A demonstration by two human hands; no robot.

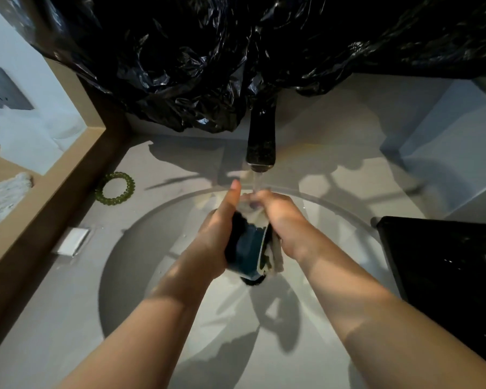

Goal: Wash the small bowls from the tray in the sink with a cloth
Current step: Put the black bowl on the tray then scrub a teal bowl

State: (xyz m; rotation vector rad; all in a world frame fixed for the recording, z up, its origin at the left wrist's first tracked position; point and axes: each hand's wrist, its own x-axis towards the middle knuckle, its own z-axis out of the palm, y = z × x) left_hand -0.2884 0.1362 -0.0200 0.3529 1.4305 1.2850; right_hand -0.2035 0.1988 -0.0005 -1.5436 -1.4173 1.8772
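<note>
The left hand (216,234) grips the bowl (248,248); the right hand (281,217) clutches the cloth (277,255).

Left hand (218,234) grips small dark bowl (246,248) over sink (124,248). Right hand (281,217) presses pale cloth (275,254) against it. Faucet (261,138) running.

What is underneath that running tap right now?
Under the tap, water lands on the right hand, which holds a pale cloth against a dark bowl gripped by the left hand. Hands and cloth cover most of the bowl.
</note>
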